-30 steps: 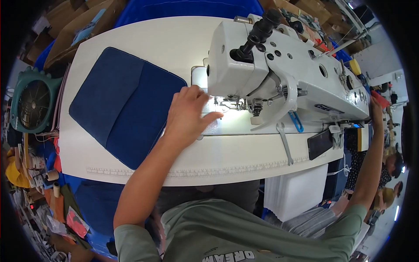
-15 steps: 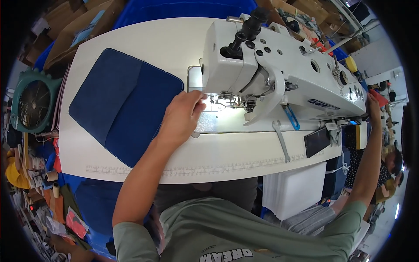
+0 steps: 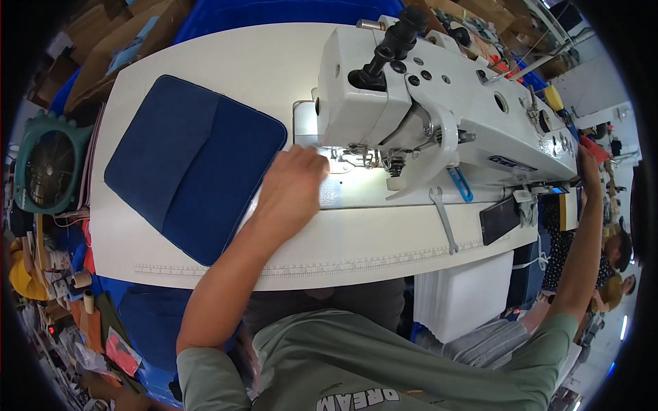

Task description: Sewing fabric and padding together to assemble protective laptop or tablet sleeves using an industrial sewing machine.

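Note:
My left hand (image 3: 291,188) is over the left end of the lit stitch plate (image 3: 336,164) of a white sewing machine (image 3: 439,103). Its fingers are curled together and closed; what they pinch, if anything, is too small to make out. Beside that hand, to the left, a dark blue fabric panel (image 3: 226,171) with rounded corners and a lighter flap-like section lies flat on the white table (image 3: 356,246). At the machine's far right end is my right hand (image 3: 589,164), its fingers mostly hidden around the end of the body.
A wrench (image 3: 444,219), a blue-handled tool (image 3: 460,185) and a dark phone (image 3: 499,220) lie right of the needle area. A ruler strip (image 3: 329,266) runs along the front edge. A green fan (image 3: 51,164) stands at left, white stacked sheets (image 3: 462,294) below right.
My left hand has turned knuckles-up and its fingers have curled in, staying near the needle area. The blue panel and my right hand look almost unmoved.

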Demonstrator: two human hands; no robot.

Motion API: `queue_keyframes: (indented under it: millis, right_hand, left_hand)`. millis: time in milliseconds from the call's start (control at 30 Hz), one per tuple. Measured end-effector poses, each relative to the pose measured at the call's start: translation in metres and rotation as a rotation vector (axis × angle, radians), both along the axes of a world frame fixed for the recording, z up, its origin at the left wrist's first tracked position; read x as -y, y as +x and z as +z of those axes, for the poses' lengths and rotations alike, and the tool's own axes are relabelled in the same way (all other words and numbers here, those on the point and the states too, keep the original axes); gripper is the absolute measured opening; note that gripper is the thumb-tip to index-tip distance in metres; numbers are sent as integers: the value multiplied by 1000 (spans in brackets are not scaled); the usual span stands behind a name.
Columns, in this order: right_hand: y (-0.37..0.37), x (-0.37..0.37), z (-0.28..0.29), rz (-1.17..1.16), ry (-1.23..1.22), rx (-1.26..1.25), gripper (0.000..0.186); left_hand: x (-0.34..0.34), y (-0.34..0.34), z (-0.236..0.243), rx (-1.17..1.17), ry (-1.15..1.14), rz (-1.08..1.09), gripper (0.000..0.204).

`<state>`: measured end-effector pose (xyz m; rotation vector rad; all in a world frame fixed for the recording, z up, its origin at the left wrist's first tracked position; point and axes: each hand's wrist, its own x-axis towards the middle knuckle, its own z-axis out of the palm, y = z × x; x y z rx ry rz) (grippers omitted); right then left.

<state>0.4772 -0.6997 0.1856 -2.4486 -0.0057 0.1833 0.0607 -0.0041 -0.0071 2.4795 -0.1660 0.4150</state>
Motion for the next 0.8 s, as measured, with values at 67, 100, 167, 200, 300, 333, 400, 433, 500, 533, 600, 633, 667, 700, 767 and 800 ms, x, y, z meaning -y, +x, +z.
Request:
queue_keyframes:
  millis: [67,100,167,200,300,333,400,433,500,533,600,633,667,700,767,800]
  right_hand:
    - [-15,-21,-12,16,62,107,48]
    - [-29,-27,-22,19,63,101,48]
    - [-63,-28,-57,44,21,543,51]
    - [-78,-10,-79,-144,213,637,51]
    - [-103,11,-146,-446,420,754,50]
    - [-96,21,-138,-420,357,818,50]
    - [-70,53,-75,-271,228,642,50]
    - [-54,54,-51,-148,92,540,49]
    - [-42,61,-39,-7,-254,627,47]
    - [-39,64,-37,137,-610,709,45]
    - [-64,76,-103,-17,-340,702,45]
    - [-81,76,-132,-155,-86,682,45]
    - [-95,74,-153,-310,186,639,46]
    - [-91,75,-143,-309,186,640,46]
    - [-75,71,-96,-231,67,823,56]
    - [-56,-2,-108,-247,208,558,56]
  left_hand:
    - [-14,-1,-5,38,181,218,8]
    - [-15,-1,-4,32,183,221,8]
    - [-17,-2,4,-43,153,284,8]
    - [-15,0,3,-32,141,276,8]
    - [-14,2,-1,-17,99,258,8]
    - [-14,4,-4,-19,70,254,8]
    - [-14,4,-5,-25,50,248,8]
    - [-15,2,-3,-34,49,268,8]
    - [-16,0,-2,-37,44,278,8]
    - [-17,-2,-2,-50,42,281,8]
    - [-19,3,0,-54,35,297,9]
    - [-20,2,-1,-43,10,287,10]
    - [-19,3,0,-36,11,263,11]
    - [-17,5,-2,-35,10,264,11]
    - [-15,7,-4,-10,32,249,11]
    - [-19,-2,3,-58,115,293,11]
